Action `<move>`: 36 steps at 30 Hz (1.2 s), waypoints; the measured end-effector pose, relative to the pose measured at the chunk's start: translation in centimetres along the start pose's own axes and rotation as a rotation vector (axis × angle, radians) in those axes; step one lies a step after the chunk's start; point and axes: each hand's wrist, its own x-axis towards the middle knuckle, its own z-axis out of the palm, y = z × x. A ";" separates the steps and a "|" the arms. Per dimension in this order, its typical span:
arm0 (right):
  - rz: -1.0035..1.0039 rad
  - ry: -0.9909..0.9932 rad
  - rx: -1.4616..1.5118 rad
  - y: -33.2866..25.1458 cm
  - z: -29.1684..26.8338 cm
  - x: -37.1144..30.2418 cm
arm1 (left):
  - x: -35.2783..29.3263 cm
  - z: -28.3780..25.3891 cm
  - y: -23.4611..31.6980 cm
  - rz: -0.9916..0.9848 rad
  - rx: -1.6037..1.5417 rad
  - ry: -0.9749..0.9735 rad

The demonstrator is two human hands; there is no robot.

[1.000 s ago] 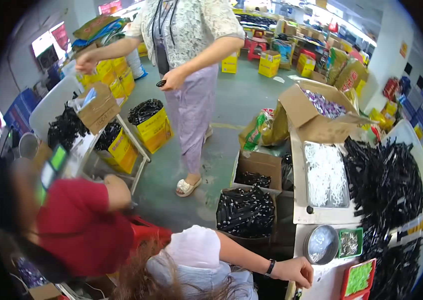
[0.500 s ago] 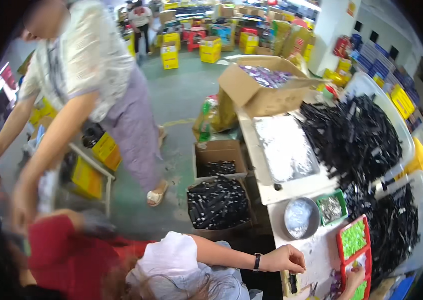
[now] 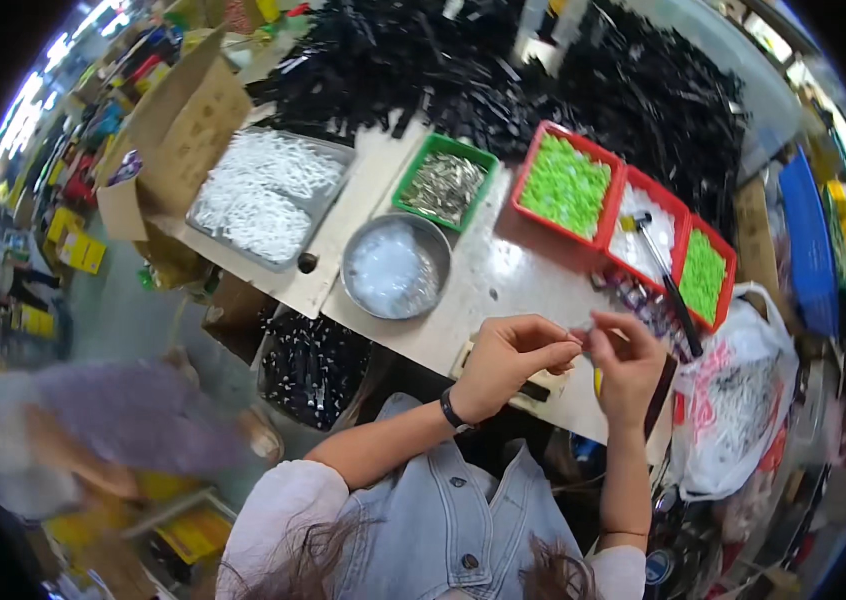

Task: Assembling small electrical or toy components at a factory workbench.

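My left hand [image 3: 518,362], with a dark watch [image 3: 454,411] on its wrist, is pinched over the front edge of the white worktable [image 3: 503,280]. Close to its right, my right hand [image 3: 627,368] has its thumb and finger together too. Their fingertips nearly meet around something too small to make out. Beneath them, partly hidden, is a pale block with a black part [image 3: 535,391]. Beyond lie red trays [image 3: 607,238] of green pieces [image 3: 565,187] and whitish pieces [image 3: 633,250]. A black-handled tool with a metal head [image 3: 681,300] rests across these trays.
A round metal bowl [image 3: 348,285], a green tray [image 3: 488,165] of metal parts and a metal tray [image 3: 348,160] of white strips stand to the left. Black strips [image 3: 423,60] are heaped behind. A plastic bag [image 3: 733,420] hangs at right; a person [image 3: 113,420] is at left.
The view has swung from the left toward the worktable. My right hand has left the red tray and come beside my left hand, whose fingers remain pinched.
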 end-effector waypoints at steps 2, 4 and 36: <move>-0.075 0.016 0.039 1.1 -0.2 -2.2 | -0.5 0.6 -0.8 -0.045 0.005 -0.002; -0.105 0.026 -0.014 1.2 -0.8 -2.7 | -0.7 0.8 -1.1 -0.092 0.006 0.016; 0.054 -0.428 -0.138 3.4 2.6 -8.4 | -7.7 -6.5 -2.1 -0.172 -0.006 -0.037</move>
